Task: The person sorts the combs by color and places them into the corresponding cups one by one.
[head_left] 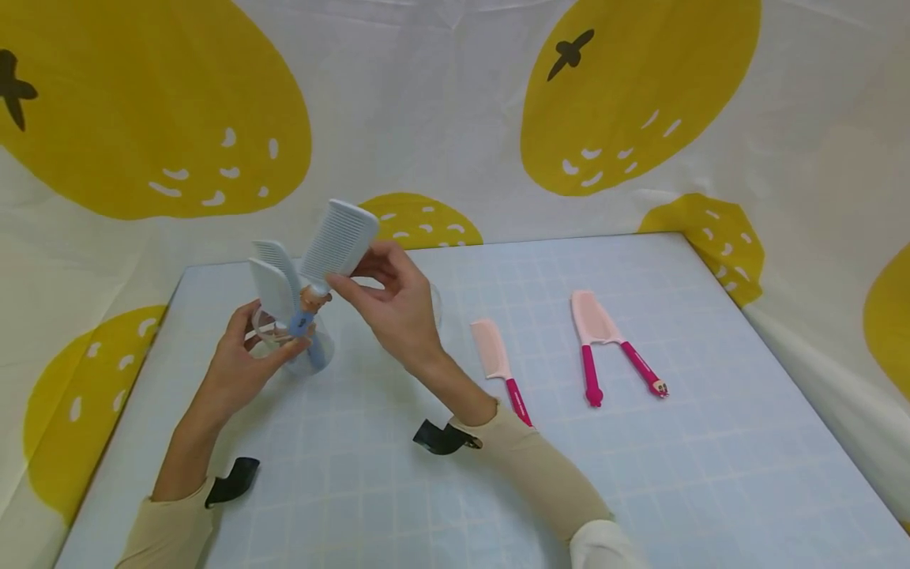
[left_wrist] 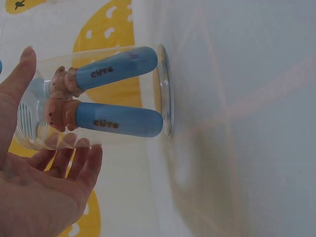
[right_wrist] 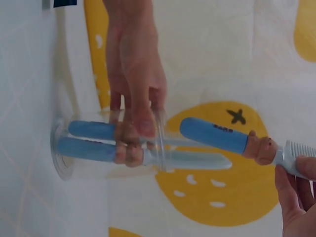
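Your right hand point(head_left: 398, 307) pinches a pale blue comb point(head_left: 341, 241) by its head, its handle tip point(right_wrist: 190, 129) just above the mouth of a clear cup point(left_wrist: 118, 93), at 1 o'clock from it. Your left hand point(head_left: 240, 367) is curled round the cup at 8 o'clock. Two matching combs point(head_left: 270, 286) stand in the cup and this one is out, with three pink combs point(head_left: 490, 348) lying at 3 o'clock, so things look only part done. The cup is smooth and see-through, the blue handles point(left_wrist: 118, 120) are fat with round ends, and the table point(head_left: 398, 498) has soft squares
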The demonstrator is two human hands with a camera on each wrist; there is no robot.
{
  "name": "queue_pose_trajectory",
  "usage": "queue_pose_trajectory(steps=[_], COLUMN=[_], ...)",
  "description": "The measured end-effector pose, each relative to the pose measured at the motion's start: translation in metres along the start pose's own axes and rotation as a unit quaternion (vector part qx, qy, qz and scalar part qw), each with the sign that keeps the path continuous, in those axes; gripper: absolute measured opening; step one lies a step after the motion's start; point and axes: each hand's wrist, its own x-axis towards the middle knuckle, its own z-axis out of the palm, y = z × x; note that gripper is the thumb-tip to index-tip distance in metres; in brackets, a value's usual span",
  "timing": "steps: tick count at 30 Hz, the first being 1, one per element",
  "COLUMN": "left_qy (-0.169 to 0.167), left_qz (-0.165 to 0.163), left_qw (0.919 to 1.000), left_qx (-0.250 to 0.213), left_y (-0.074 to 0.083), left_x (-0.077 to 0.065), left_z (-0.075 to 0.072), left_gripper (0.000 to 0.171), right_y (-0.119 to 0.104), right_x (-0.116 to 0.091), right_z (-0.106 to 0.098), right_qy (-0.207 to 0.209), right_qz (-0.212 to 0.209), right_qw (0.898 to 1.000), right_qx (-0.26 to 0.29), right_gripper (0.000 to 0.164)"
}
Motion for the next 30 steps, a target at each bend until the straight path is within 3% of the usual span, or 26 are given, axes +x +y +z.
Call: queue_pose_trajectory(steps=[14,20,25,30], left_qy=[-0.007,-0.006,-0.006,-0.002], left_qz=[-0.005,-0.004,-0.015,-0.008], left_qw=[0.9999,1.0,0.9999,1.0], left_qx=[-0.007,-0.004,0.001,-0.005], left_y=[-0.001,0.001,0.001,0.0], left_x=[0.0,-0.001,-0.001,-0.001], left_z=[-0.003,-0.002,-0.002,-0.001], left_gripper=[0.091,0.091,0.093,0.093], right_y=[0.016,0.023,0.029,0.03], right_x=[0.005,0.006,0.004,0.004], right_z=[0.019,0.024,0.029,0.034], right_qy=[-0.004,-0.026,-0.058,-0.089], right_qz=[0.004,-0.005,0.004,0.019], right_qw=[1.0,0.999,0.994,0.99], right_qx=[-0.013,-0.047,-0.098,-0.109], right_gripper=[0.036,0.034,0.032,0.034])
